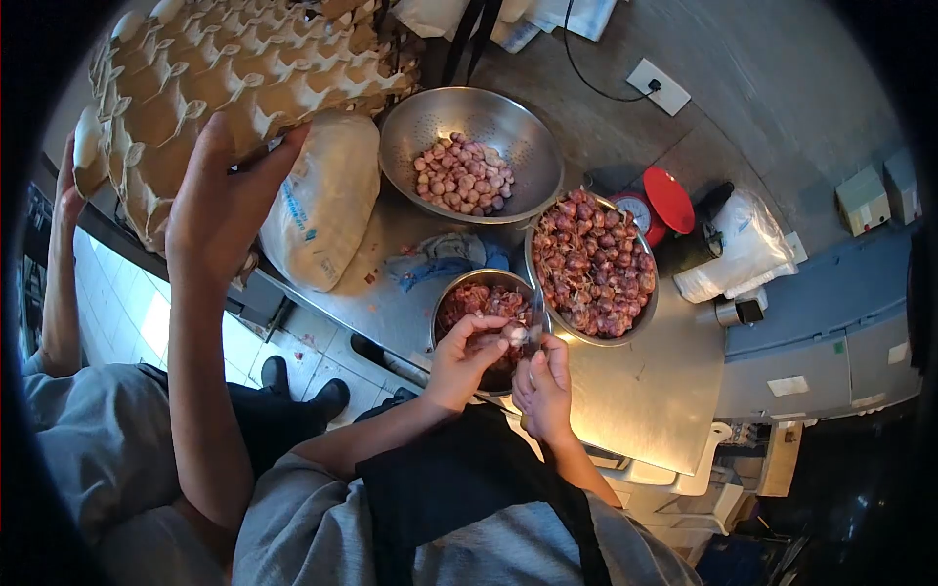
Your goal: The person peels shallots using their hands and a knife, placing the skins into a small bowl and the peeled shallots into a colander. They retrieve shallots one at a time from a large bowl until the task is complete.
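Over a small metal bowl of reddish skins (pixel 486 302), my left hand (pixel 463 359) pinches a pale, partly peeled shallot (pixel 515 335) between its fingertips. My right hand (pixel 543 389) is closed around a knife (pixel 536 305), its blade pointing away from me and close beside the shallot. Most of the knife's handle is hidden in my fist. To the right of the small bowl stands a larger metal bowl heaped with unpeeled red shallots (pixel 594 264). Behind sits a metal colander (pixel 532 156) with peeled pinkish shallots (pixel 463 174) in it.
At the left, a co-worker's hand (pixel 230 205) supports a stack of cardboard egg trays (pixel 234 73) beside a full plastic bag (pixel 327 205). A blue cloth (pixel 445 260) lies on the steel table (pixel 635 400). A red scale (pixel 667 203) and a plastic-wrapped pack (pixel 738 244) stand at the back right.
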`<state>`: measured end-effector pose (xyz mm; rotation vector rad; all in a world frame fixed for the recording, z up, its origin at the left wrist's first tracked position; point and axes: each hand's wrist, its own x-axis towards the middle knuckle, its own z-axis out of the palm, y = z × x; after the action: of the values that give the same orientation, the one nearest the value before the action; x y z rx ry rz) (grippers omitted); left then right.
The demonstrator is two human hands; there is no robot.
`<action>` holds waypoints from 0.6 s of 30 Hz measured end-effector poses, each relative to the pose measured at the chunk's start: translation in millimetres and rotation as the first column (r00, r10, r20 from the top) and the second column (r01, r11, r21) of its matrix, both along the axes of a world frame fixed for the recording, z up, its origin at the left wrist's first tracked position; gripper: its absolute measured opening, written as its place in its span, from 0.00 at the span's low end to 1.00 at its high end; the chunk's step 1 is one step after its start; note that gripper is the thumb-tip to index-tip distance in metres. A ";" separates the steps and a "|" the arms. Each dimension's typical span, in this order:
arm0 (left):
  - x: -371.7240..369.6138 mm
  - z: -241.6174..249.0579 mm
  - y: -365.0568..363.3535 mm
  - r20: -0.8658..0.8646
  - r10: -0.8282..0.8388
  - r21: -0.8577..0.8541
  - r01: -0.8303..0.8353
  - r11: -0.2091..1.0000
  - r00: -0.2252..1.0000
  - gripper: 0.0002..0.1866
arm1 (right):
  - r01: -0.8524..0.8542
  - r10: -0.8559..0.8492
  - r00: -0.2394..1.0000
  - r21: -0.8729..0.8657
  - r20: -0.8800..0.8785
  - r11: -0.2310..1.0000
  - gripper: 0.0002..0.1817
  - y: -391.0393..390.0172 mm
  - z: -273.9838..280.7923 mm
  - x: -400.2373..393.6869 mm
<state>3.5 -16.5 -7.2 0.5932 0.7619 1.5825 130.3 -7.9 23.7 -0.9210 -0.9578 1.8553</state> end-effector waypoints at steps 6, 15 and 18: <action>-4.5 0.4 4.7 -0.022 -0.065 -0.085 0.063 0.994 0.998 0.12 | -0.008 0.006 0.999 0.045 0.047 0.999 0.13 2.7 -6.2 1.6; -13.0 1.1 8.6 0.030 -0.202 -0.105 0.204 0.973 0.979 0.14 | 0.035 -0.036 0.998 0.017 0.046 0.999 0.12 14.0 -10.0 10.4; -15.1 4.6 8.1 0.213 -0.192 -0.056 0.208 0.977 0.958 0.14 | 0.043 -0.046 0.994 0.034 0.101 0.999 0.14 21.9 -12.5 15.4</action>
<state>-11.6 -8.4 -2.6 0.4271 0.5851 1.3959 145.7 14.0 11.2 -1.0179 -1.0176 1.7650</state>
